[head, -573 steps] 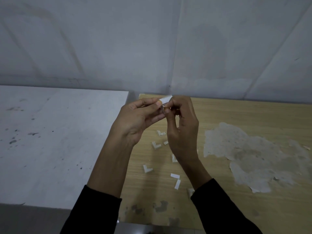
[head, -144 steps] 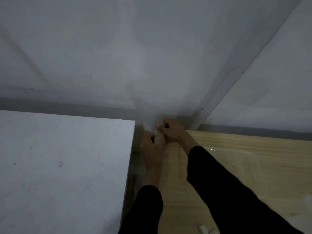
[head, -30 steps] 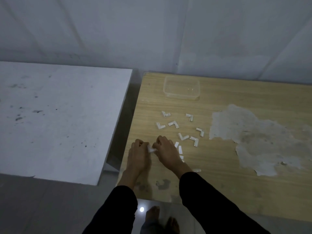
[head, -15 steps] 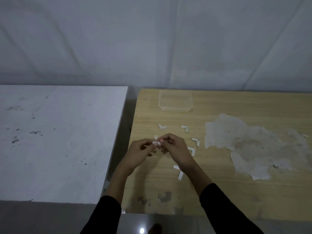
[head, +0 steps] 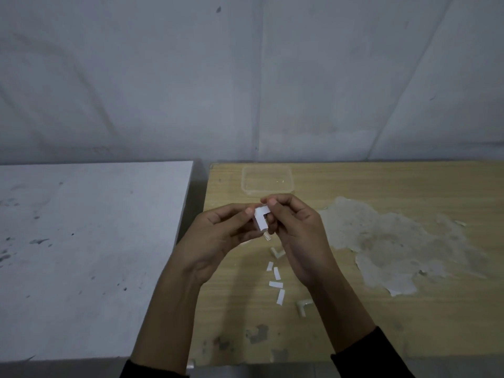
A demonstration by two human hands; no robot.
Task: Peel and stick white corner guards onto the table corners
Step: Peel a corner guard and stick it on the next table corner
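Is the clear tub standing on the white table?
No, the tub stands on the wooden table, beside the white table.

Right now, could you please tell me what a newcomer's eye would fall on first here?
The white corner guard stands out, pinched between the left hand and right hand above the wooden table. Next, the pale worn patch on its right, and white paper strips lying below the hands.

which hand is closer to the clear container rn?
Right. The right hand is just in front of the near edge of the clear container; the left hand sits further toward the person and to the left. Both pinch a corner guard.
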